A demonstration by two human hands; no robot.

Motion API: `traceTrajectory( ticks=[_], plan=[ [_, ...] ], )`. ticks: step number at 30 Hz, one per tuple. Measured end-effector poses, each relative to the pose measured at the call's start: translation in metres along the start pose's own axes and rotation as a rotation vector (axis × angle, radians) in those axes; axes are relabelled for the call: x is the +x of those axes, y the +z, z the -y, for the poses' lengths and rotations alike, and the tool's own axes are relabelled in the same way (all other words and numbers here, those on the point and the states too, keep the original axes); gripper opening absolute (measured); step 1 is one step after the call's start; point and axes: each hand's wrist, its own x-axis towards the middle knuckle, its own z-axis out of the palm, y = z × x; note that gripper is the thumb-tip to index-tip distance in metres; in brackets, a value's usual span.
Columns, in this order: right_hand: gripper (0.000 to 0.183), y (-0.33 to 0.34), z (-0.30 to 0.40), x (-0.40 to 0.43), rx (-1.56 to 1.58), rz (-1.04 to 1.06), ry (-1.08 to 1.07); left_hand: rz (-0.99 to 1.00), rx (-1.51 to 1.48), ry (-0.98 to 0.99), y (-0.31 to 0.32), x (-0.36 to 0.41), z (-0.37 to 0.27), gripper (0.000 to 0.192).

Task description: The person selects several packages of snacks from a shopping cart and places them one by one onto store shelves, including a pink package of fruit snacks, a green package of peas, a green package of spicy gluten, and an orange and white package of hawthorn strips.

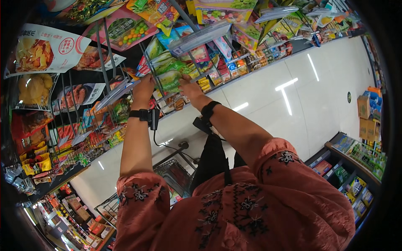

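Note:
Both hands reach into a wire snack rack in front of me. A green plastic snack packet (169, 81) lies between them, with more green packets (165, 59) stacked behind. My right hand (191, 87) has its fingers curled on the right edge of that front packet. Over on its left side, my left hand (144, 87) is curled beside a dark wire divider (156, 80). Its fingertips are hidden, so what it grips cannot be made out. A clear price-tag holder (116, 92) juts out just left of my left wrist. Black bands with small devices circle both wrists.
Another clear tag holder (201, 39) sticks out above my right hand. White pouches of meat snacks (47, 50) hang at left. A wire shopping cart (176, 172) stands by my legs on the tiled floor (267, 94). A low shelf unit (342, 169) is at right, with cardboard boxes (367, 128) beyond.

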Motion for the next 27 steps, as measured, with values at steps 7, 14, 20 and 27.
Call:
traceTrajectory(
  ticks=[7,14,20,27],
  plan=[
    [0.057,-0.011,-0.023,0.028,-0.681,-0.261,-0.224,-0.280,0.005,-0.031,-0.002,0.031,-0.025,0.025],
    [0.056,-0.061,-0.054,0.011,-0.286,0.083,-0.431,-0.253,0.049,-0.178,0.007,0.073,-0.033,0.033],
    [0.058,-0.073,-0.007,-0.074,0.231,0.131,0.077,-0.011,-0.449,-0.350,0.031,0.070,0.015,0.034],
    [0.052,-0.140,-0.015,-0.143,0.262,0.186,0.085,-0.411,-0.370,-0.061,0.004,-0.012,-0.019,0.039]
  ],
)
